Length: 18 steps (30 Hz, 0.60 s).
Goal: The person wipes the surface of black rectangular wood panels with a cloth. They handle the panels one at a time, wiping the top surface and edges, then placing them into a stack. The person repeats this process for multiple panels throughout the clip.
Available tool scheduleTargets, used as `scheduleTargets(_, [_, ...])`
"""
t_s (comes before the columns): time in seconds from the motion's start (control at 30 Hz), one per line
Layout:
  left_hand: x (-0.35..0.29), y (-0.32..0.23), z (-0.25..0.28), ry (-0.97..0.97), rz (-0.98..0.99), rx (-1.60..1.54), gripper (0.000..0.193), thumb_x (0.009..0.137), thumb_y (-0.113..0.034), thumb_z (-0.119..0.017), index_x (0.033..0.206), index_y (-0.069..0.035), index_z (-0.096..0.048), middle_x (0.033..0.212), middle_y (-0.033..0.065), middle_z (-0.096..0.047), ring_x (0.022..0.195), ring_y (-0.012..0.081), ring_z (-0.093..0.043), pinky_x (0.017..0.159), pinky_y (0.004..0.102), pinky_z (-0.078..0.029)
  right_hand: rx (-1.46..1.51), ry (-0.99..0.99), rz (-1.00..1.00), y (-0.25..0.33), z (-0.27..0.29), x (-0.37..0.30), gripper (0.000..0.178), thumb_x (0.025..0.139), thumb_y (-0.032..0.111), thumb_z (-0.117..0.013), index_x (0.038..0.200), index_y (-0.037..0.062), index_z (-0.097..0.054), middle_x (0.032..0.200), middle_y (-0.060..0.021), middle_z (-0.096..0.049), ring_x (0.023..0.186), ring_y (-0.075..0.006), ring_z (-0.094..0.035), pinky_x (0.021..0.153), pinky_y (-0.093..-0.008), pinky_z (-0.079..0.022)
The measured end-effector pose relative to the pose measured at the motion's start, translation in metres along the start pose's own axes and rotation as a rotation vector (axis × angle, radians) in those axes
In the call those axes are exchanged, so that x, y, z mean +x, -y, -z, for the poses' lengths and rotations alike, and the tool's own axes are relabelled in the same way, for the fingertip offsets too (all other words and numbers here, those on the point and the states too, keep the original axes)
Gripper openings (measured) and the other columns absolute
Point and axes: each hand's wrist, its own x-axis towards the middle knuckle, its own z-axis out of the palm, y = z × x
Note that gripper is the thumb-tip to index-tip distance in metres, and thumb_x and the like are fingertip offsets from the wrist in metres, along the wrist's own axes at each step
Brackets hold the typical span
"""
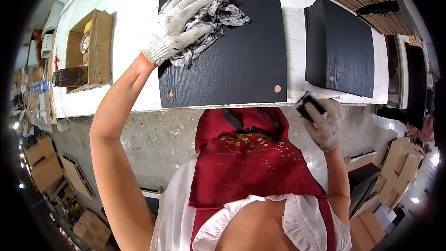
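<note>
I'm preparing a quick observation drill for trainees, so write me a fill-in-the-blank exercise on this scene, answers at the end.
1. The left hand and the right hand both wear ____.
2. Of the two, only the ____ hand touches the crumpled cloth.
3. That cloth lies on a large flat panel coloured ____.
4. The stack of dark panels stands to the ____ of that large panel in the picture.

Missing words: gloves; left; black; right.

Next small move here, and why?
Probably slide the left hand and its crumpled rag toward the black panel's right side: the rag sits over the left part, the right side is uncovered, and the right hand, gripping a dark pad, is off the panel.
</note>
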Motion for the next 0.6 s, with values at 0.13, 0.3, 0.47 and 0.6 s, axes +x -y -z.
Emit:
scheduleTargets(0.13, [0.004, 0.000, 0.001, 0.019, -0.013, 0.032, 0.061, 0.088, -0.046, -0.067, 0.139, -0.014, -0.056, 0.142, 0.0133, -0.056, 0.139, 0.0329, -0.043, 0.119, 0.0480, -0.027, 0.306, -0.142, -0.291, 0.001, -0.008, -0.011, 0.044, 0.068, 0.015, -0.083, 0.110, 0.0093, -0.074, 0.120, -0.0114, -0.059, 0.109, -0.0282, -0.056, 0.090, -0.0405, -0.048])
scheduleTargets(0.3, [0.003, 0.001, -0.001, 0.007, -0.017, 0.048, 0.062, 0.089, -0.047, -0.067, 0.140, -0.014, -0.055, 0.141, 0.0135, -0.056, 0.139, 0.0317, -0.043, 0.119, 0.0480, -0.027, 0.345, -0.115, -0.213, 0.022, -0.007, 0.033, 0.047, 0.067, 0.014, -0.082, 0.113, 0.0112, -0.072, 0.114, -0.0102, -0.060, 0.101, -0.0282, -0.058, 0.092, -0.0419, -0.045])
scheduleTargets(0.47, [0.003, -0.001, -0.002, 0.003, 0.008, 0.010, 0.064, 0.089, -0.050, -0.065, 0.142, -0.015, -0.054, 0.142, 0.0132, -0.055, 0.139, 0.0316, -0.043, 0.119, 0.0477, -0.027, 0.209, -0.098, -0.119, 0.028, -0.015, 0.059, 0.046, 0.067, 0.019, -0.081, 0.112, 0.0148, -0.070, 0.107, -0.0060, -0.056, 0.097, -0.0260, -0.057, 0.089, -0.0424, -0.042])
scheduleTargets(0.6, [0.002, 0.004, -0.005, -0.009, -0.028, 0.045, 0.062, 0.090, -0.048, -0.065, 0.142, -0.016, -0.055, 0.142, 0.0129, -0.055, 0.138, 0.0317, -0.043, 0.118, 0.0468, -0.029, 0.187, -0.071, -0.109, 0.029, -0.018, 0.057, 0.046, 0.068, 0.023, -0.080, 0.112, 0.0155, -0.070, 0.106, -0.0051, -0.055, 0.097, -0.0262, -0.056, 0.089, -0.0442, -0.041])
